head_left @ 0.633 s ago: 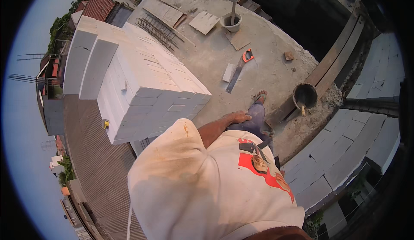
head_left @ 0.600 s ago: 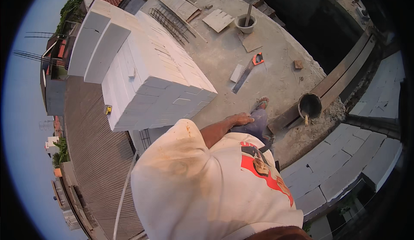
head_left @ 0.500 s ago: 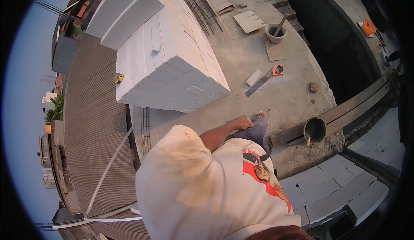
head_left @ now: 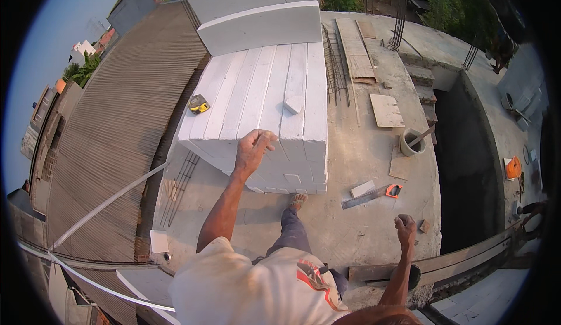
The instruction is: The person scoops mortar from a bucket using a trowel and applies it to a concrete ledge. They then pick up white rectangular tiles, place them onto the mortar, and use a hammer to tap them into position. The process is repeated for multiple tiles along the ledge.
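Note:
In front of me stands a large stack of white lightweight blocks [head_left: 234,103]. My left hand [head_left: 253,149] is over the near edge of the stack's top, its fingers loosely bent and apart, with nothing seen in them. Beyond it a small white block offcut [head_left: 294,104] lies on top of the stack. A yellow and black tape measure [head_left: 198,104] sits near the stack's left edge. My right hand [head_left: 405,229] hangs lower at the right with curled fingers and nothing visible in it. Below that hand, a dark bucket [head_left: 414,276] is partly hidden by my forearm.
A handsaw [head_left: 371,196] with an orange handle lies on the concrete floor beside a white block piece [head_left: 362,189]. A mortar bucket [head_left: 410,144] stands farther right. Beyond it is a deep stair opening [head_left: 467,167]. Steel bars [head_left: 336,68] and boards [head_left: 356,50] lie beyond.
My view has turned and the stack now stands upright ahead. My left arm has reached out over its near edge. My right hand has come into view at the right.

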Demonstrator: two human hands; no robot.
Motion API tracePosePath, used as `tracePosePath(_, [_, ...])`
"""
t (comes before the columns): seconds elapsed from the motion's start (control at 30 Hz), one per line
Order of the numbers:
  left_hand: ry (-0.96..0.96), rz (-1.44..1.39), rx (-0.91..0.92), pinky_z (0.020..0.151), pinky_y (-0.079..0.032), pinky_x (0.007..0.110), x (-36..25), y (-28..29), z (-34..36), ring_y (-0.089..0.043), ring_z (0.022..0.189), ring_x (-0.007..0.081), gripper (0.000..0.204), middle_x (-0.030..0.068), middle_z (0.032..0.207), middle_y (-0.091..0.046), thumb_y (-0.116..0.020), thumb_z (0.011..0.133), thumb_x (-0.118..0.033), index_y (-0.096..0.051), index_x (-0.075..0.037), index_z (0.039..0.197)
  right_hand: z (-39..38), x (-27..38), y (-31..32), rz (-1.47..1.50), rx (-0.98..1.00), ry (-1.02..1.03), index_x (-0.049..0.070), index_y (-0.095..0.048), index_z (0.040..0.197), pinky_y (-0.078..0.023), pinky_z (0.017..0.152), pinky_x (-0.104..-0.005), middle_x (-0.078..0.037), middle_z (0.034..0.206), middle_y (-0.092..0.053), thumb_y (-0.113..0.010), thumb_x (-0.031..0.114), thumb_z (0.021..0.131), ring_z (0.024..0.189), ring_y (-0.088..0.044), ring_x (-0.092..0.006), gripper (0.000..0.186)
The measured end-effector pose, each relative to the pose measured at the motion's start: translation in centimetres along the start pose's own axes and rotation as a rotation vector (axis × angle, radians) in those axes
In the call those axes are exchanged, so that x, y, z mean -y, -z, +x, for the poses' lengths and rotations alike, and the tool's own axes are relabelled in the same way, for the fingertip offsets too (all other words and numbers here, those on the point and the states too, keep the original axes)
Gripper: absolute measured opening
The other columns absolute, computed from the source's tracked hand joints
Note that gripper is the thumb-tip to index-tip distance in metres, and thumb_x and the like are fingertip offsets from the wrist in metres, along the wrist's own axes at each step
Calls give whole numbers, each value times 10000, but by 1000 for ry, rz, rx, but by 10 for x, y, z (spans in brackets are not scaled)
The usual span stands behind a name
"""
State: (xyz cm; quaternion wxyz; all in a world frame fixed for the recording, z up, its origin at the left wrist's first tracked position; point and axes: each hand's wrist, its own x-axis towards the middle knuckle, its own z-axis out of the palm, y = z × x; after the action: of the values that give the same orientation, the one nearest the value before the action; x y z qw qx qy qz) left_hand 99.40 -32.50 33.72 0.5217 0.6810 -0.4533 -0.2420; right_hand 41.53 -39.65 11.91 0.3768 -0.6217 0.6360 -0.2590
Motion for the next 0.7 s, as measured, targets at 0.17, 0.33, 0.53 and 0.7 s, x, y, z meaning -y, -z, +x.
tracePosePath(0.17, [-220, 96, -408, 965, -532, 352, 24, 149, 207, -695, 1088, 223, 508, 129, 1185, -735, -608, 1074, -454, -693, 17, 1244, 131, 277, -58, 140, -20, 292, -33, -612, 1388, -574, 944, -410, -201, 1146, -739, -728, 303, 977, 1070, -734, -312, 543])
tracePosePath(0.33, [-268, 223, -636, 1119, -472, 422, 42, 242, 378, -605, 1327, 354, 659, 259, 1387, -640, -584, 1071, -490, -568, 74, 1412, 264, 483, -121, -28, 85, 575, -7, -490, 1532, -524, 1061, -495, -250, 1428, -603, -712, 518, 975, 1328, -604, -341, 797])
tracePosePath(0.53, [0, 209, -775, 1240, -349, 470, 92, 308, 526, -408, 1504, 439, 1011, 341, 1618, -379, -531, 1012, -685, -317, 119, 1586, 469, 658, -202, 187, -87, 662, 54, -334, 1647, -334, 1224, -561, -275, 1605, -440, -519, 744, 985, 1505, -411, -416, 974])
tracePosePath(0.7, [7, -21, -578, 1252, -315, 462, 103, 335, 594, -383, 1511, 426, 1057, 316, 1626, -369, -514, 997, -730, -298, 109, 1601, 552, 700, -221, 82, -109, 623, 49, -257, 1677, -181, 1291, -512, -266, 1705, -257, -384, 752, 1030, 1578, -262, -400, 964])
